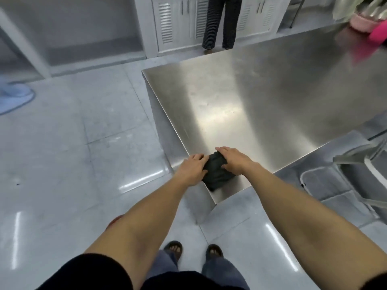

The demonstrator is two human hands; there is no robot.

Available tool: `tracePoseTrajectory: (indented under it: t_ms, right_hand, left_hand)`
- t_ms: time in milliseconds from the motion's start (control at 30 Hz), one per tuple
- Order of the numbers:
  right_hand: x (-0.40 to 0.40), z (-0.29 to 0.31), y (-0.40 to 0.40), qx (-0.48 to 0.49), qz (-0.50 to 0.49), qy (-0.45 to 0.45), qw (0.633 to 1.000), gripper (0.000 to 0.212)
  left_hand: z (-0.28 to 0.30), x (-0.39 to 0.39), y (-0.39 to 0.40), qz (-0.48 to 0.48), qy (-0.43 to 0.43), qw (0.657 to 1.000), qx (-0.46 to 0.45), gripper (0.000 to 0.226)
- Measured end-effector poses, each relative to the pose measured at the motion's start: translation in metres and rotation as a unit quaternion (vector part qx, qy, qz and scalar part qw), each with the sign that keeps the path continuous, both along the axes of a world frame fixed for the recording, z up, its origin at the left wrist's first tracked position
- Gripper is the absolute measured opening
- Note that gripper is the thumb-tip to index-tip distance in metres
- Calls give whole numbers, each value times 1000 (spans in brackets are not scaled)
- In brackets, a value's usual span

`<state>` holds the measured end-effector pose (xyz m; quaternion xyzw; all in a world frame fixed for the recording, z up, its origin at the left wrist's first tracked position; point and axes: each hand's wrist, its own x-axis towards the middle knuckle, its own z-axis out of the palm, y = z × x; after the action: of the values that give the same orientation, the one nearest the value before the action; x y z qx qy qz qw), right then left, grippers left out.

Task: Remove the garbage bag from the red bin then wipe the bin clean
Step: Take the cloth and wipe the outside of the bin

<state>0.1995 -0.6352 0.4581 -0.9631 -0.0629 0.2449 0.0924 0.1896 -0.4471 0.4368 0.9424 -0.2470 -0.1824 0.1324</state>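
A folded black bundle, which looks like a garbage bag [217, 174], lies on the near corner of a stainless steel table [261, 105]. My left hand [191, 169] rests on the bundle's left side, and my right hand [232, 159] presses on its top right. Both hands have their fingers on it. The red bin is not in view.
The table's corner and edge jut toward me above a glossy grey tiled floor [73, 153]. A person's legs [219, 24] stand by white cabinets beyond the table. Pink items [368, 24] sit at the table's far right. A grey chair [360, 164] stands at the right.
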Motion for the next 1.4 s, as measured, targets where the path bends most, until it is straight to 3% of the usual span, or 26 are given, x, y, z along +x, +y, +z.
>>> tracePoseTrajectory:
  t_ms: [267,367,500,633,800,967,1067,1200,1333,1400]
  right_hand:
    - [19,-1,-18,46,58,-34,997,46]
    - [18,3,-17,53,54,-23,997,28]
    - [17,16,-6,71,64,12,995,19]
    - [10,35,18,106,83,22,991,23]
    - [-17,49,69,197,67,58,976,25]
    - [-61,41,132,359,-4,121,925,22]
    - [-80,21,171,433,-52,187,880,16]
    - [-95,-17,215,482,-106,238,836,37]
    - [-96,-74,248,519,-98,280,801,28]
    - [-94,-112,259,525,-91,294,794,33]
  left_hand:
    - [8,-6,-19,152,1,986,-68,49]
    - [8,-9,-20,220,14,972,-82,35]
    - [5,-20,-10,276,75,952,-107,21]
    - [8,-39,16,298,115,927,-197,6]
    - [19,-77,80,329,159,871,-329,11]
    - [27,-124,157,395,176,777,-458,13]
    - [18,-145,199,438,165,731,-497,25]
    - [-10,-164,238,479,159,692,-516,27]
    - [-62,-174,267,508,165,669,-516,22]
    - [-98,-174,278,516,175,664,-512,23]
